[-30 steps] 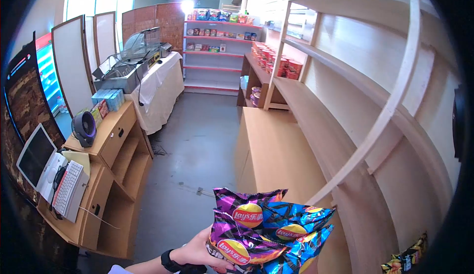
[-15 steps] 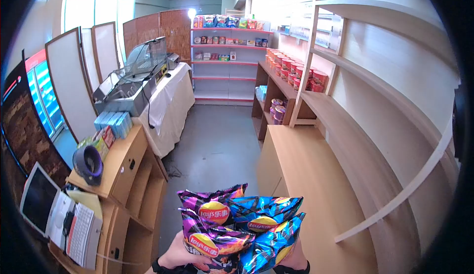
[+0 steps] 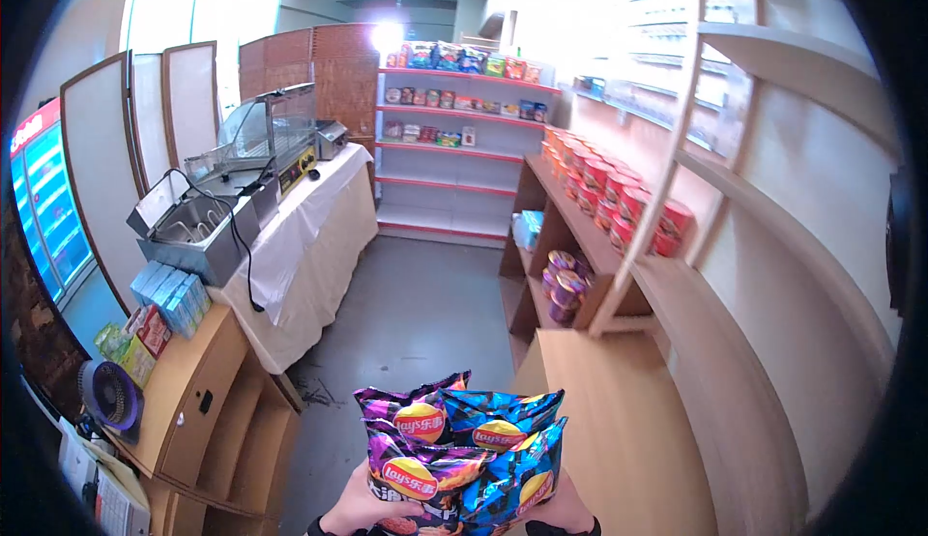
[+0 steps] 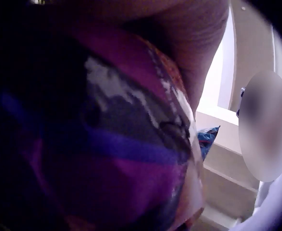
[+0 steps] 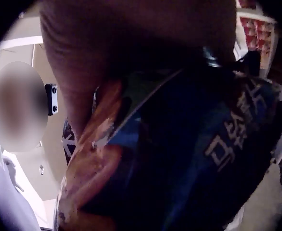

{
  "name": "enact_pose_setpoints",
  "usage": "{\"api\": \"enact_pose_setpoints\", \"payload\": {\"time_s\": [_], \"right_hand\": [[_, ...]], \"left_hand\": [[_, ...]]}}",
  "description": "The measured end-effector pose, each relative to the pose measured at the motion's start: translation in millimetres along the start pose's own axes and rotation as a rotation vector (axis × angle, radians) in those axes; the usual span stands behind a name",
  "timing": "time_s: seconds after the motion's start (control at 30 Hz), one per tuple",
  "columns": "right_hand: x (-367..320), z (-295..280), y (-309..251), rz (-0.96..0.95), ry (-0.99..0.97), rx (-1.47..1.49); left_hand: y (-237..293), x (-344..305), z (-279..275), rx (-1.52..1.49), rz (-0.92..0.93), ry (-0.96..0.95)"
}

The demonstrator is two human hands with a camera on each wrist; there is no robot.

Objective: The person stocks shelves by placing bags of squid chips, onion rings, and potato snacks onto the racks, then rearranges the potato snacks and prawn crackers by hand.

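Several Lay's chip bags are held together at the bottom of the head view. Purple chip bags make up the left side and blue chip bags the right, with others of both colours standing behind. My left hand grips the purple side, its thumb over the front bag. On the other side, my right hand holds the blue bags; its fingers are mostly hidden behind them. Up close in the left wrist view a purple bag bulges against the hand, and a blue bag fills the right wrist view.
A wooden cabinet and tall shelving run along the right, with red cup noodles beyond. At left stand a wooden desk, a fan and a cloth-covered table. Red-edged shelves hold snacks at the far end.
The head view has swung, so the bags appear further left and the cup noodles nearer. The right hand, out of sight a second ago, now shows at the blue bags.
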State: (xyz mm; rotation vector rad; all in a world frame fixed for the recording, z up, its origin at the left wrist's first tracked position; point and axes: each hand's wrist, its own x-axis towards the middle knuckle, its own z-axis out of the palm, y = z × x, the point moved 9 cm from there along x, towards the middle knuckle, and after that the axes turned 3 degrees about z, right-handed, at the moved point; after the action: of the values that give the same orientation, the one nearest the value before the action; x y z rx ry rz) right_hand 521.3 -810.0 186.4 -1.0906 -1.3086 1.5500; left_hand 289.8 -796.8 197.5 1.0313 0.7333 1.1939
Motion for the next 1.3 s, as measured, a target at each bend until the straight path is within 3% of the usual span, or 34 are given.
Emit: {"api": "enact_pose_setpoints", "payload": {"time_s": [0.13,0.2,0.37,0.47,0.53,0.57,0.67,0.77,0.87,1.0,1.03,1.13,1.23,1.27,1.3], "right_hand": [[115,-21,-58,-0.140,-0.123,-0.172],[171,-14,-79,-0.163,-0.186,-0.040],[316,-17,-47,-0.146,-0.299,-0.046],[408,-25,-53,-0.149,-0.266,-0.110],[459,-43,-52,-0.074,-0.212,-0.028],[482,-58,-50,-0.061,-0.193,-0.038],[539,-96,-84,-0.069,-0.122,0.056],[585,-154,-74,-0.114,-0.024,0.016],[630,-205,-67,-0.123,0.089,0.095],[704,-284,-41,-0.024,0.166,0.083],[727,-284,-80,-0.022,0.205,0.182],[803,-347,-66,-0.017,0.189,0.014],[885,-383,-102,-0.073,0.153,-0.011],[907,-390,-113,-0.084,0.126,-0.015],[933,-399,-115,-0.092,0.091,-0.020]], "left_hand": [[10,84,-31,0.006,0.096,0.083],[13,114,-60,0.036,0.135,0.236],[15,204,-123,0.058,0.095,0.328],[0,280,-178,0.054,0.134,0.379],[-5,341,-196,0.008,0.021,0.359],[1,370,-201,0.055,0.055,0.324],[16,468,-209,0.291,0.027,0.211],[32,559,-185,0.170,0.019,0.109],[-6,643,-186,0.117,-0.031,-0.010],[-35,750,-168,0.023,-0.069,-0.013],[-40,776,-165,0.013,-0.071,0.007],[-42,864,-160,0.000,-0.063,0.010],[-46,945,-169,-0.023,-0.089,0.021],[-41,969,-177,0.016,0.000,0.058],[-40,990,-181,-0.004,-0.063,0.069]]}}
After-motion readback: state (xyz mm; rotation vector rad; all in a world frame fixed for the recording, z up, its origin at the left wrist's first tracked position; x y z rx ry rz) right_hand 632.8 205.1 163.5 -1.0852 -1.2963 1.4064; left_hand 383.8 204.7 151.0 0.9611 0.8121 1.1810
